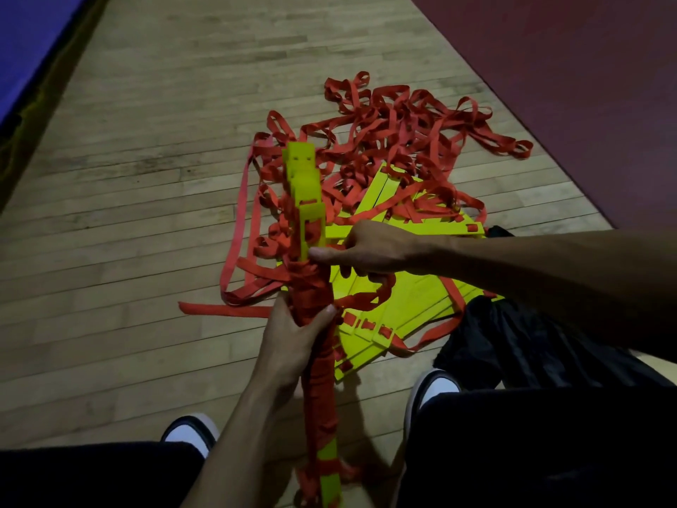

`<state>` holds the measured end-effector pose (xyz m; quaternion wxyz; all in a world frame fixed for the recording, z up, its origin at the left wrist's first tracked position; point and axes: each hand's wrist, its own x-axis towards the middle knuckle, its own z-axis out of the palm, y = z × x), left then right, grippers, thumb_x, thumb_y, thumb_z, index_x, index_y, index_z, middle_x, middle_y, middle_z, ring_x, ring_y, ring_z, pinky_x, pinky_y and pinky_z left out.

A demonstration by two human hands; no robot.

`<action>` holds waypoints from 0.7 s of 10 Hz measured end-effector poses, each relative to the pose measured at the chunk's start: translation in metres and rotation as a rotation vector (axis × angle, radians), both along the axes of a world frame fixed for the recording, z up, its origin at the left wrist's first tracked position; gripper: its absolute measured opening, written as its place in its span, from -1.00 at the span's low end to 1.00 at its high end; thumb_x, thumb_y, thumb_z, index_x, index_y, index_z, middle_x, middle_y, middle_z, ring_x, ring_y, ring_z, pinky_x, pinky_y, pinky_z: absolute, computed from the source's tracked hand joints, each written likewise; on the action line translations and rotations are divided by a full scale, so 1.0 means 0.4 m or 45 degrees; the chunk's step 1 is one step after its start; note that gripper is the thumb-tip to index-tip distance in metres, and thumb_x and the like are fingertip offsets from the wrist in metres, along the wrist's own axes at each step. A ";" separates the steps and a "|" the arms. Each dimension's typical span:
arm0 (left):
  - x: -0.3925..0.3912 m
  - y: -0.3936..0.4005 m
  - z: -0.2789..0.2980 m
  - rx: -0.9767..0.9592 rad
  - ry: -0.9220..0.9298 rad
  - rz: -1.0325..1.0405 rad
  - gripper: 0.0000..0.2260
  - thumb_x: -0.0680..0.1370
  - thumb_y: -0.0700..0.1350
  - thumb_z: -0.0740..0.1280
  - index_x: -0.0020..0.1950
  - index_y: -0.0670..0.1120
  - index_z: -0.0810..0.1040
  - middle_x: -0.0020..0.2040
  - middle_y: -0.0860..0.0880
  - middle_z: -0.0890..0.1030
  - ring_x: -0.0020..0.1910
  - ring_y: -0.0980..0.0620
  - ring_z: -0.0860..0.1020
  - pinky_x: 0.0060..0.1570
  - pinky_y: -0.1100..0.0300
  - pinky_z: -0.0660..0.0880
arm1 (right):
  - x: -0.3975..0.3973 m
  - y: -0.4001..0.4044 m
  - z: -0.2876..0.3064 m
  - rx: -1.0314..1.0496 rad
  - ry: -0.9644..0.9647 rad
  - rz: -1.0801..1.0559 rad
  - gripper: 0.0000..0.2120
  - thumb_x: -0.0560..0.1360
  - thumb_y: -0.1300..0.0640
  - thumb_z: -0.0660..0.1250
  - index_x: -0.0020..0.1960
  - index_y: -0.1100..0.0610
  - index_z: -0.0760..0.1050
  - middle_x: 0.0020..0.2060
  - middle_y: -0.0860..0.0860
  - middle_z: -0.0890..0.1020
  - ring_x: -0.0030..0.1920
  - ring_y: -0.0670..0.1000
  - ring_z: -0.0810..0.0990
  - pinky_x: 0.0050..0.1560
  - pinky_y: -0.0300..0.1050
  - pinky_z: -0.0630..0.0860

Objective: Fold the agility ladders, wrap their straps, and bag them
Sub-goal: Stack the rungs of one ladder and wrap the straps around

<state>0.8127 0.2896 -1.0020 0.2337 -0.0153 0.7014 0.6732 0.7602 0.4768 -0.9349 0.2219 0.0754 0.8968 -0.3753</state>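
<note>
From the head camera, a stack of flat yellow plastic rungs (306,185) is held on edge, running from between the person's knees up and away over the wooden floor (128,214). Its far end shows notched, slotted edges, bare of strap. The middle and near part are bound round with turns of red woven strap (317,287), flat and ribbon-like, with yellow showing through again low down near the bottom edge of the picture.

The left hand (293,335) grips the bundle at its wrapped middle, fingers curled behind and the thumb laid across the red turns. The right hand (362,249) reaches in from the right just above it, thumb pointing left against the bundle's side and fingers curled under; it seems to pinch a length of strap there, though motion blur makes the exact hold hard to read.

Behind the hands, a second set of yellow rungs (414,298) lies fanned out flat on the floor, straps threaded through its slots. Beyond it, a loose tangle of red strap (403,122) loops and curls across the boards. A crumpled piece of shiny black fabric (513,342) lies to the right, touching the fanned rungs. Two black-and-white shoes (436,388) rest on the floor, and a dark red mat (586,86) borders the wood on the right.
</note>
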 end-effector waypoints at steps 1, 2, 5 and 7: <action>-0.001 0.009 -0.019 -0.056 0.031 0.030 -0.63 0.57 -0.15 0.43 0.29 0.02 0.36 0.09 -0.15 0.66 -0.03 -0.14 0.69 0.01 -0.18 0.62 | -0.005 -0.011 -0.038 0.046 0.005 0.066 -0.43 0.44 -0.42 0.25 -0.33 0.09 0.53 -0.60 -0.08 0.50 -0.63 -0.16 0.43 -0.54 -0.27 0.41; -0.002 0.022 -0.012 -0.237 0.092 -0.047 -0.60 0.60 -0.07 0.39 0.28 0.12 0.21 0.07 -0.10 0.62 -0.16 -0.05 0.63 -0.17 -0.10 0.63 | 0.011 -0.027 -0.052 0.093 0.073 0.096 -0.42 0.43 -0.45 0.22 -0.36 0.06 0.49 -0.52 -0.06 0.49 -0.57 -0.13 0.42 -0.50 -0.26 0.37; -0.019 -0.003 0.010 -0.010 -0.049 -0.074 -0.73 0.65 -0.06 0.28 0.30 -0.16 0.50 -0.10 -0.09 0.68 -0.25 0.00 0.67 -0.29 0.18 0.58 | 0.028 0.001 -0.018 -0.073 0.102 0.101 -0.43 0.51 -0.29 0.31 -0.31 0.22 0.48 -0.50 0.03 0.50 -0.55 -0.06 0.44 -0.48 -0.24 0.38; -0.029 0.000 -0.001 -0.454 0.166 0.158 -0.42 0.30 0.05 0.64 0.11 0.05 0.34 -0.02 0.00 0.63 -0.11 0.00 0.67 -0.10 -0.06 0.62 | 0.002 0.016 0.008 0.029 0.267 0.069 -0.41 0.47 -0.30 0.35 -0.32 0.25 0.56 -0.55 0.00 0.45 -0.59 -0.09 0.35 -0.48 -0.22 0.32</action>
